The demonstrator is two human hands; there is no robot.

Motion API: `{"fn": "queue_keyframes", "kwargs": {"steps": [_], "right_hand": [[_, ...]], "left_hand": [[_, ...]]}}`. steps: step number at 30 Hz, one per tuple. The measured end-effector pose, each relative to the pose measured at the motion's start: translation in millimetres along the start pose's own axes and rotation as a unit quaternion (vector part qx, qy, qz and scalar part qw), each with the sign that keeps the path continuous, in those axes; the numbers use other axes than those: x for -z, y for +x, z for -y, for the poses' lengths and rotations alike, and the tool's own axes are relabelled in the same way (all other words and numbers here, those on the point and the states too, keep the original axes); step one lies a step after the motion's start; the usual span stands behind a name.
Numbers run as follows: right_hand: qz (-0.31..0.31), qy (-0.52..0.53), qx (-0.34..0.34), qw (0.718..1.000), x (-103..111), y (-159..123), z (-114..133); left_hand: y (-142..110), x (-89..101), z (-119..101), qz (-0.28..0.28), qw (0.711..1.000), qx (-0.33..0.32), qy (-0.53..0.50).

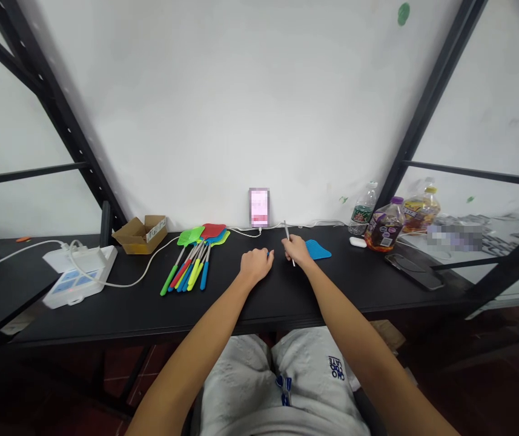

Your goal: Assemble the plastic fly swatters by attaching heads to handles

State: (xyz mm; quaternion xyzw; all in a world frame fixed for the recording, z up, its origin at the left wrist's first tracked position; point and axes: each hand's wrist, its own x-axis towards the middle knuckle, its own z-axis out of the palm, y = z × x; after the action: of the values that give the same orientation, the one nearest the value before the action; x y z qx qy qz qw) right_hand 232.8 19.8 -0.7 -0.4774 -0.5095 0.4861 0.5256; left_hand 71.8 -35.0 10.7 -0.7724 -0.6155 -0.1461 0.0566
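The right hand [296,249] has its grip round a metal rod [287,229], and the left hand [255,264] curls round a blue piece [268,254]; keep both steady so neither slips, with the blue swatter head [318,249] just beside the right hand on the table [281,297]

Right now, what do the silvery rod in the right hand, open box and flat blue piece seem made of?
Silvery rod: probably metal, from its sheen. Open box: apparently matte cardboard, brown with flaps. Flat blue piece: perhaps matte plastic, being evenly coloured.
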Motion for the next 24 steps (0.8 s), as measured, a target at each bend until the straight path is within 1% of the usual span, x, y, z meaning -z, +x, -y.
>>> {"fn": "queue_keyframes", "kwargs": {"steps": [1,2,4,6,8,11,14,18,21,24], "right_hand": [[-0.026,-0.085,0.034,0.995,-1,1,-2],[-0.055,-0.169,0.068,0.982,-2,1,-3],[-0.081,-0.294,0.114,0.946,-4,1,-5],[-0.083,-0.378,0.131,0.913,-6,-1,-5],[-0.08,-0.436,0.127,0.888,-8,-3,-5],[-0.081,-0.48,0.117,0.866,-10,-6,-5],[-0.079,-0.489,0.113,0.861,-11,-8,-5],[-0.071,-0.507,0.112,0.852,-13,-9,-4],[-0.066,-0.53,0.114,0.838,-13,-9,-4],[-0.063,-0.542,0.118,0.83,-13,-8,-4]], "left_hand": [[0,-0.1,0,-0.001,1.0,0.0,-0.001],[0,-0.1,0,-0.002,1.0,0.0,-0.002],[0,-0.2,0,-0.004,1.0,0.002,-0.004],[-1,0.0,0,-0.005,1.0,0.004,-0.008],[-1,0.3,0,-0.004,1.0,0.006,-0.012],[-1,0.0,1,-0.002,1.0,0.008,-0.024],[0,-2.8,3,-0.015,0.999,-0.008,-0.051],[3,-9.5,6,-0.052,0.993,-0.033,-0.097],[5,-14.0,8,-0.074,0.989,-0.031,-0.125],[8,-16.9,11,-0.082,0.985,-0.018,-0.149]]}}
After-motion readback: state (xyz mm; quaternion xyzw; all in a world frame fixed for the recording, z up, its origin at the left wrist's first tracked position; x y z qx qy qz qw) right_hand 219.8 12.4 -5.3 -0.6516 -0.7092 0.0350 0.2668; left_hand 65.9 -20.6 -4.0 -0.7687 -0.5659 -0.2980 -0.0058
